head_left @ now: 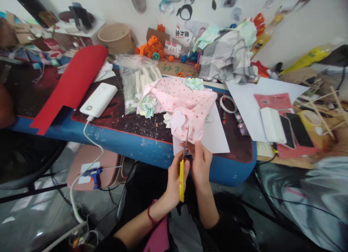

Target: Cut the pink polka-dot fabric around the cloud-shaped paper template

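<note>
The yellow scissors [182, 181] are in the left hand [173, 177], its grip closed round the handles, blades over the pink dotted cloth [199, 118] on the counter [130, 130]. The right hand [201, 163] is beside them; I can't tell its grip. Beyond, a clear bag [128, 80] holds white rolls [146, 76]. The hands partly hide white paper [219, 138].

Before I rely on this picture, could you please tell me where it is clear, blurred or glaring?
Head view: the yellow scissors handle reads fairly clearly. Head view, upper right: the yellow bottle looks stretched and soft. Head view, lower left: pale glare patches the floor.
</note>
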`<state>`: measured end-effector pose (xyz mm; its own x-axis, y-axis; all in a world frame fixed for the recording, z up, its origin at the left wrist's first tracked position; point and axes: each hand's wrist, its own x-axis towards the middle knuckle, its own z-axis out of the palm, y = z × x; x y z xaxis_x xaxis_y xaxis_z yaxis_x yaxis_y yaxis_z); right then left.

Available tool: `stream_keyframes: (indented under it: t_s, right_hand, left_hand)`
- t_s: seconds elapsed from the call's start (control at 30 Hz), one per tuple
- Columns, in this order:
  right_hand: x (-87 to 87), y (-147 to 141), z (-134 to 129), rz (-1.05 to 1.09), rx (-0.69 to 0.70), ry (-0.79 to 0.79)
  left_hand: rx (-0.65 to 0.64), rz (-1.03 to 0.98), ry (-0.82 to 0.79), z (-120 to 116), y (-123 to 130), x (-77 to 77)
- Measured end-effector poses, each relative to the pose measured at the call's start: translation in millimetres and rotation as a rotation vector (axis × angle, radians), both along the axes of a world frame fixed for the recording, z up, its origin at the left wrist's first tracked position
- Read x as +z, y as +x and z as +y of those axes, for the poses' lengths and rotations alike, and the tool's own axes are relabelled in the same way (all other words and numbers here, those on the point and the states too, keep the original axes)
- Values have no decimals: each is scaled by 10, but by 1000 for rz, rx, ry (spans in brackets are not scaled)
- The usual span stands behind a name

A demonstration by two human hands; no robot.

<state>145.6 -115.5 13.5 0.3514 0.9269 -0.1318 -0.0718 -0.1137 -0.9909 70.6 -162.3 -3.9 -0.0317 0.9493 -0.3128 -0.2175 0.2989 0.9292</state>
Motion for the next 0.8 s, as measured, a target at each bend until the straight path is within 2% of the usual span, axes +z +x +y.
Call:
stream_keyframes:
  t_s: [0.2, 0.47, 0.8]
  right_hand:
    - [5, -32, 2, 55, -53, -8]
    - [-79, -111, -44, 135, -90, 5]
    - [-128, -105, -35, 169, -144, 7]
  left_hand:
    - [-17, 60, 19, -8, -9, 41]
    - [-58, 129, 56, -18, -82, 44]
    - [-170, 177, 52, 2, -134, 32]
